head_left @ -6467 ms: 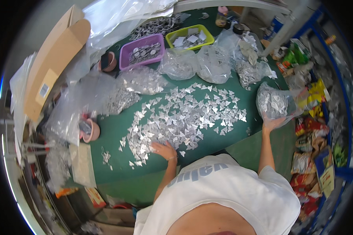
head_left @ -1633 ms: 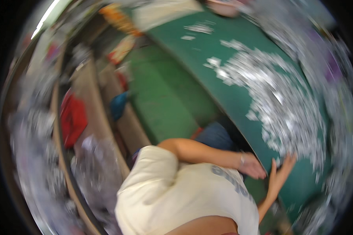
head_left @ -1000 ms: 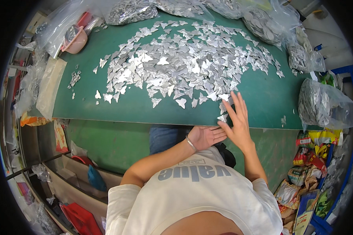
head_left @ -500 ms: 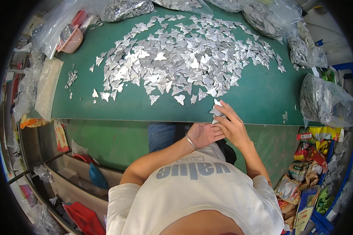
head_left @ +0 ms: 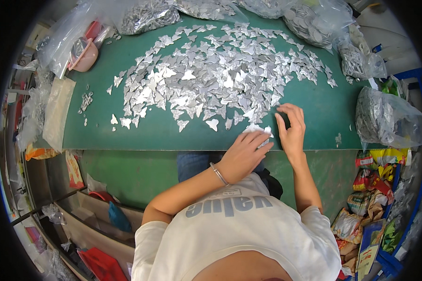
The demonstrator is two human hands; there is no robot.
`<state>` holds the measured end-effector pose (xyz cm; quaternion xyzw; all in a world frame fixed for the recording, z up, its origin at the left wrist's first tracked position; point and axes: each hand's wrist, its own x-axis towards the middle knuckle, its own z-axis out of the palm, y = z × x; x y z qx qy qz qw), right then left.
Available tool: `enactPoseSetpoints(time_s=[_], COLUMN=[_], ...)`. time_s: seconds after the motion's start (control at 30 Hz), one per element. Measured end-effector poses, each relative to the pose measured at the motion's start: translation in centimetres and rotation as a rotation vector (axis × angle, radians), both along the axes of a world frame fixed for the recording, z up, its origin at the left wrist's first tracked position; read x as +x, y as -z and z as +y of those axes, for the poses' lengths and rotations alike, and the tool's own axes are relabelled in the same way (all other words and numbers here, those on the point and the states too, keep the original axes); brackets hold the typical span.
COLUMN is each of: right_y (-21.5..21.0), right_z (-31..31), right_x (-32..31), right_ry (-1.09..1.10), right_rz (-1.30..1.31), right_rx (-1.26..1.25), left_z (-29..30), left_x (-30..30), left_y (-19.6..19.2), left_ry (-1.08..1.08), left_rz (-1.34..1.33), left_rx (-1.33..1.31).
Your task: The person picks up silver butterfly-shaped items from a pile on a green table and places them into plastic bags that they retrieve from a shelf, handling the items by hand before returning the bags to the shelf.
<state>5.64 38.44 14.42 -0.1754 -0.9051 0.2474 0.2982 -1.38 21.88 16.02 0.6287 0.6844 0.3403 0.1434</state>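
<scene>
Bags (head_left: 388, 117) of silver pieces ring your surface (head_left: 140, 133); your left hand (head_left: 244, 152) and right hand (head_left: 291, 129) pinch white pieces (head_left: 258, 129).

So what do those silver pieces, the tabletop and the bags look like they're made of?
Silver pieces: probably thin foil or metallised film, shiny with crinkled glints. Tabletop: a matte green mat or coated board, no glare. Bags: clear soft plastic, wrinkled and see-through. Left hand and right hand touch pieces at the near edge.
</scene>
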Motion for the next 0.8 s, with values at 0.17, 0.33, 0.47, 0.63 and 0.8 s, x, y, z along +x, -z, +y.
enactPoseSetpoints(time_s=[0.17, 0.33, 0.47, 0.63, 0.8], right_y=[-1.2, -0.1, -0.8, -1.3, -2.5], right_z=[0.4, 2.0, 1.4, -1.2, -3.7], right_x=[-2.4, -2.4, -2.3, -2.6, -3.4], right_ry=[-0.116, -0.143, -0.100, -0.134, -0.325], right_rz=[-0.102, -0.016, 0.052, 0.157, 0.132], right_rx=[0.110, 0.083, -0.137, -0.853, -1.063], left_z=[1.2, 0.7, 0.2, 0.5, 0.7], left_x=[-0.3, -0.7, -2.2, -1.9, -2.5], left_y=[2.3, 2.6, 2.7, 1.2, 0.9], left_ry=[-0.049, -0.114, -0.291, -0.455, -0.341], left_rz=[0.213, 0.206, 0.232, -0.091, -1.234], left_rx=[-0.010, 0.013, 0.021, 0.292, 0.293])
